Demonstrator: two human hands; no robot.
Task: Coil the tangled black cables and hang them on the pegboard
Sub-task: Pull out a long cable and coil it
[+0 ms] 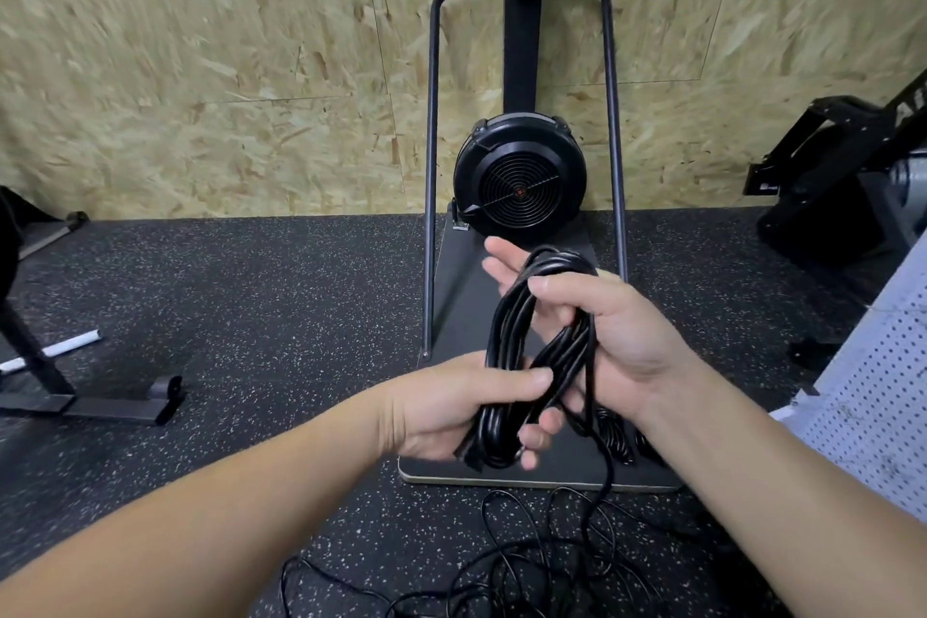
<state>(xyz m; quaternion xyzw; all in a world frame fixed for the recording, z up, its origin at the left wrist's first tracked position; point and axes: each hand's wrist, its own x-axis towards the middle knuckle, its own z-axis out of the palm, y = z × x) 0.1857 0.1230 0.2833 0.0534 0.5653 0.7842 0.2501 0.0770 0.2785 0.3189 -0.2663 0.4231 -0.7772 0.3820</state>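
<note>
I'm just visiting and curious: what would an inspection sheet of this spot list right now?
Surface: speckled black rubber floor.
Job's things: coiled black cable held in both hands; white pegboard at the right edge, no cable seen hanging on it.
Clutter: white tube lying on the floor at left.
Grips: left hand grips the coil's lower end; right hand grips its upper part.
Cables: loose tangled cable on the floor below the hands.
Surroundings: fan-wheel exercise machine against a chipboard wall.
</note>
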